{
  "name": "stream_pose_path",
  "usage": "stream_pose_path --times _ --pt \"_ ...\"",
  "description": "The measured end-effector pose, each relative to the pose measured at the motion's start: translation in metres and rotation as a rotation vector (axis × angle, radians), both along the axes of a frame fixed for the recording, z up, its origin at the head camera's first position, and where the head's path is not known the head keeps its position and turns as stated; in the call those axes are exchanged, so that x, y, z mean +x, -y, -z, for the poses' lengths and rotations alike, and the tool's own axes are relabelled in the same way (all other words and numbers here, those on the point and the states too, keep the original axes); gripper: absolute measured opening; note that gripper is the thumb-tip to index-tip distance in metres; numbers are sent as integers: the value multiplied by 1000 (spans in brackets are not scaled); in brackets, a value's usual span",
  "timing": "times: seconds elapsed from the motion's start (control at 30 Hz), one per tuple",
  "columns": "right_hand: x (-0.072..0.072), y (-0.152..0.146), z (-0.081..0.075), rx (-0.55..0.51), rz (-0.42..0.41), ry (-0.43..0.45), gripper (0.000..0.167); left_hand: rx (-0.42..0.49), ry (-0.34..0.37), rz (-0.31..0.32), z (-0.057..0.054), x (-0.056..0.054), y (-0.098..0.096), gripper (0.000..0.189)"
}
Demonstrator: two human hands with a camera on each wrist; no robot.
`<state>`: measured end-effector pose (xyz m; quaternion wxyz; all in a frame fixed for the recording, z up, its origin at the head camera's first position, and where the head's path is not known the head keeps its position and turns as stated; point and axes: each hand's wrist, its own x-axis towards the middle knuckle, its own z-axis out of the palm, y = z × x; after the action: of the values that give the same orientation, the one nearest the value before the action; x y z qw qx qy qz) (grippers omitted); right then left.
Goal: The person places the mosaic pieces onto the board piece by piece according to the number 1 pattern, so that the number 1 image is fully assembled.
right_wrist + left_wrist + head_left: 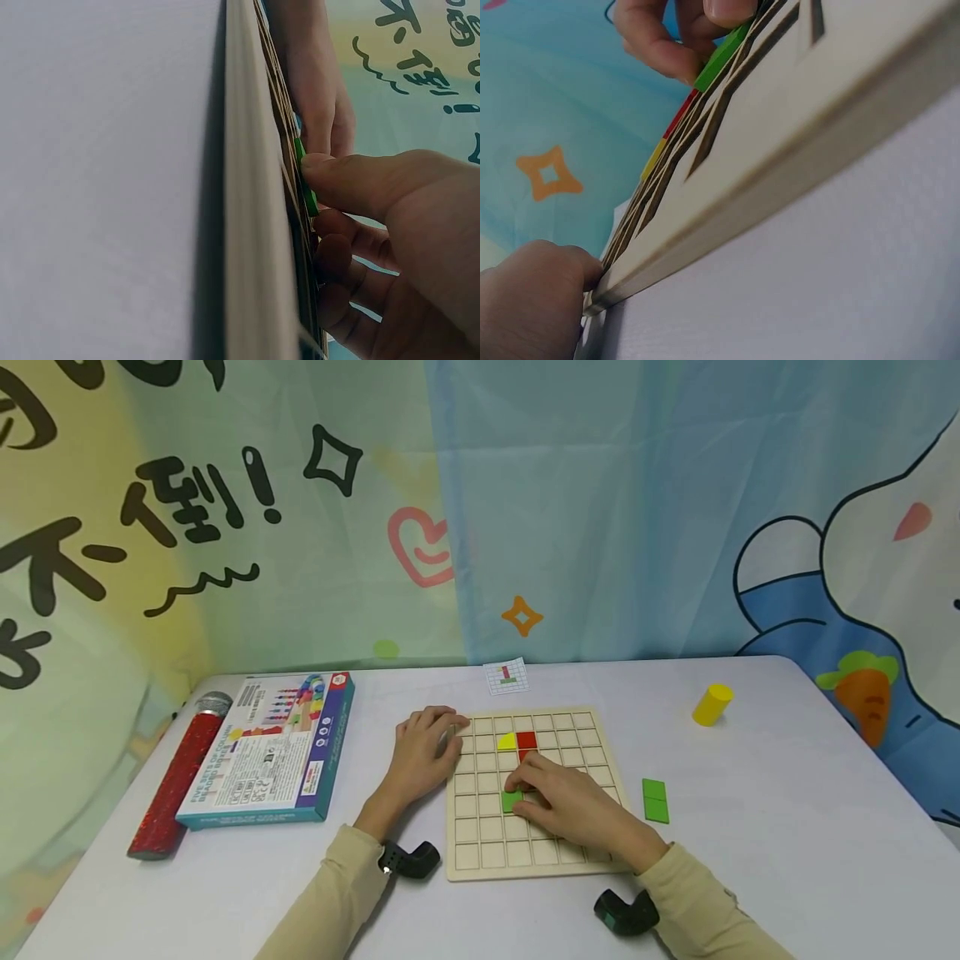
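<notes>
A pale wooden grid board (491, 856) lies on the table. My left hand (422, 747) rests at its upper left edge, with the thumb and a fingertip touching the board. Over the middle of the grid my right hand (558, 802) pinches a green square tile (512, 801) between thumb and finger. The right wrist view shows that green tile (307, 180) standing tilted against the grid. A yellow rounded tile (507, 742) sits on the board beside a red tile (527, 740); a second red part shows below, partly hidden by the right hand.
Two joined green squares (655, 800) lie right of the board. Farther back stands a yellow cylinder (712, 705). A small pattern card (506, 677) lies behind the board. To the left are a flat game box (258, 760) and a red glittery tube (180, 781).
</notes>
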<state>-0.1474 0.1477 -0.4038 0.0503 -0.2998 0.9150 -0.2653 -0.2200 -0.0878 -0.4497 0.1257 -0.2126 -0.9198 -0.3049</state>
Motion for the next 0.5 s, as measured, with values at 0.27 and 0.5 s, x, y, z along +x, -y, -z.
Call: stream_pose_path --times 0.27,0.5 --pt "0 -1 0 8 -10 2 18 1 3 -2 -1 0 -1 24" --pt "-2 -4 -1 -5 -30 22 20 -4 9 -2 -1 1 0 24"
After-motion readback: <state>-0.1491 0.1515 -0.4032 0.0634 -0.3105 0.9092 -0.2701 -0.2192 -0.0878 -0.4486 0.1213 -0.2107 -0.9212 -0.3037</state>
